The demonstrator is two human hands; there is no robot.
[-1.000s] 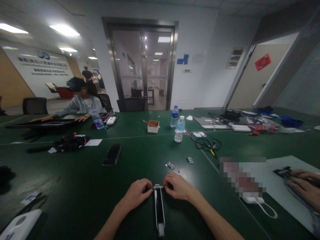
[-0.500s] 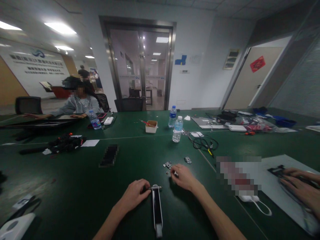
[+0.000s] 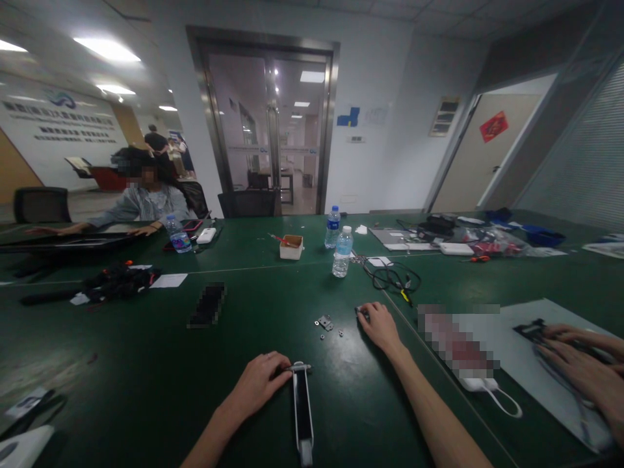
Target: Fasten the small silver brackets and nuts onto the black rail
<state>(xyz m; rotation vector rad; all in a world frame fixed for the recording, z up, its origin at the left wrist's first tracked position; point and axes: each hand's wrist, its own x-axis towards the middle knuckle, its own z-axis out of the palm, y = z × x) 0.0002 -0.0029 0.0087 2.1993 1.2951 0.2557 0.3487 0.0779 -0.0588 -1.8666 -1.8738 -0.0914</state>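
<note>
My left hand (image 3: 260,383) pinches the end of a short metal rod (image 3: 301,368) that crosses the top of a long, narrow white-framed piece (image 3: 303,416) with a dark middle. That piece lies lengthwise on the table, pointing toward me. Farther off and to the right, my right hand (image 3: 380,325) has its fingers closed on a small metal bracket (image 3: 359,312), mostly covered by the fingertips. Between the hands, beyond the framed piece, lie another small metal bracket (image 3: 325,322) and several tiny nuts or washers (image 3: 341,333).
Two water bottles (image 3: 342,252) and a small open box (image 3: 291,248) stand farther back. Black cables (image 3: 394,276) lie right of them. A co-worker's hands (image 3: 575,357) rest over a grey board (image 3: 526,325) at right. Another person (image 3: 151,201) sits far left.
My right hand has moved right and away from the loose small parts to the separate bracket, closing on it. My left hand stays on the rod. The view has shifted slightly.
</note>
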